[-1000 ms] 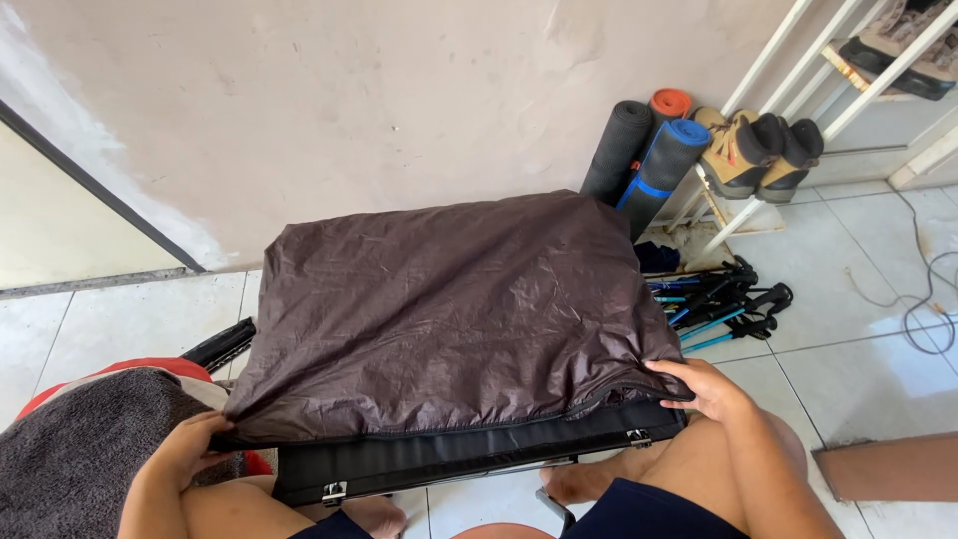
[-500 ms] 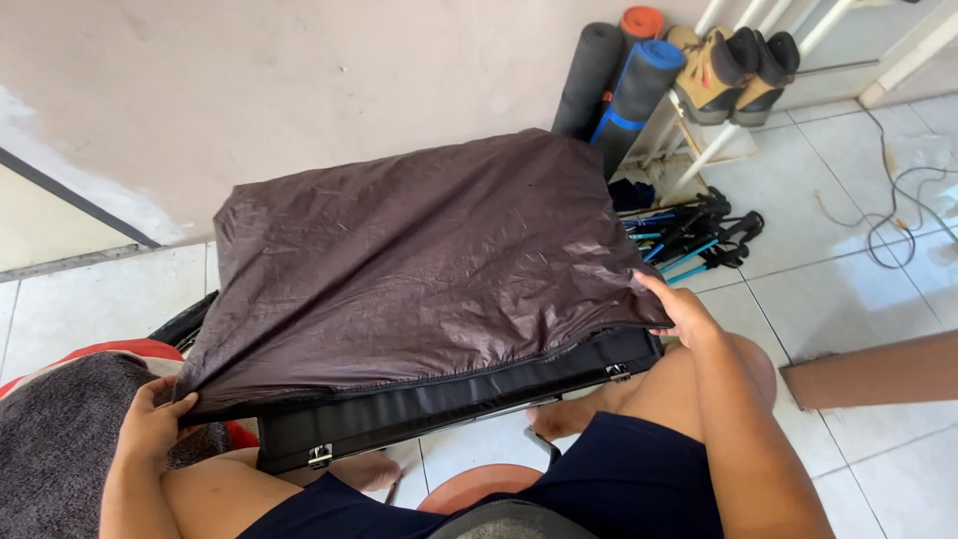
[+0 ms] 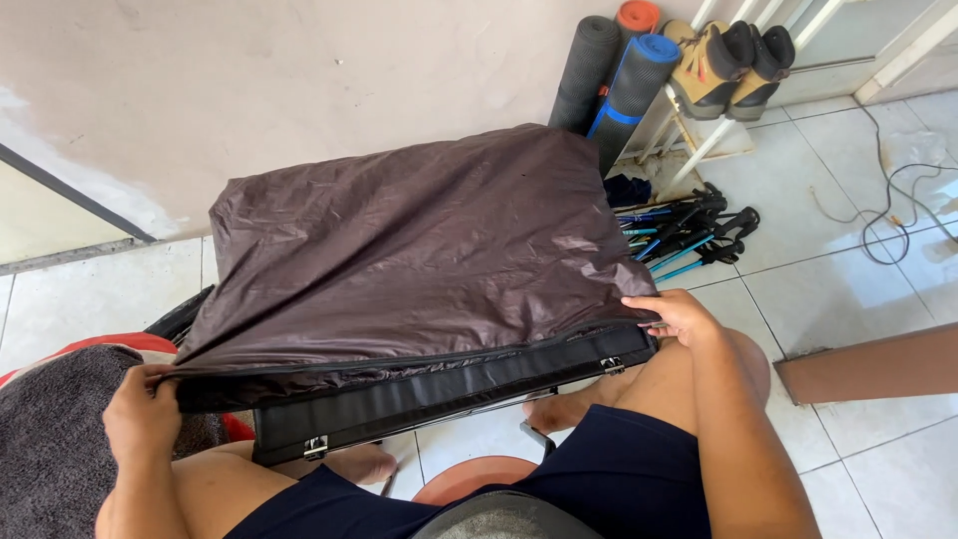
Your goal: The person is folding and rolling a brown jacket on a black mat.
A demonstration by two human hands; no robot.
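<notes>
I sit with my knees apart and I hold a big dark brown sheet of thin, shiny fabric (image 3: pixel 419 250) in front of me. My left hand (image 3: pixel 140 414) is closed around the near left corner of this fabric, with the fingers curled over the edge, so the corner is gripped inside the hand. My right hand (image 3: pixel 679 317) is at the near right corner; the thumb and the fingers pinch the edge of the fabric there, and the hand rests just above my right knee. The fabric is spread wide between both hands and it lies over a flat black bag (image 3: pixel 449 389) with a padded black band and small metal buckles along its near side. The far edge of the fabric reaches almost to the beige wall (image 3: pixel 299 80). At my left side there is a grey towel (image 3: pixel 50 449) over something red, touching my left arm. To the right of the fabric, on the white tiled floor (image 3: pixel 848 289), lies a bundle of black and blue poles (image 3: pixel 689 235). Behind them stand rolled mats (image 3: pixel 619 70), black, blue and orange, against the wall, and near them a pair of tan boots (image 3: pixel 733 60) is on a white rack. A thin cable (image 3: pixel 898 200) lies on the tiles further right.
</notes>
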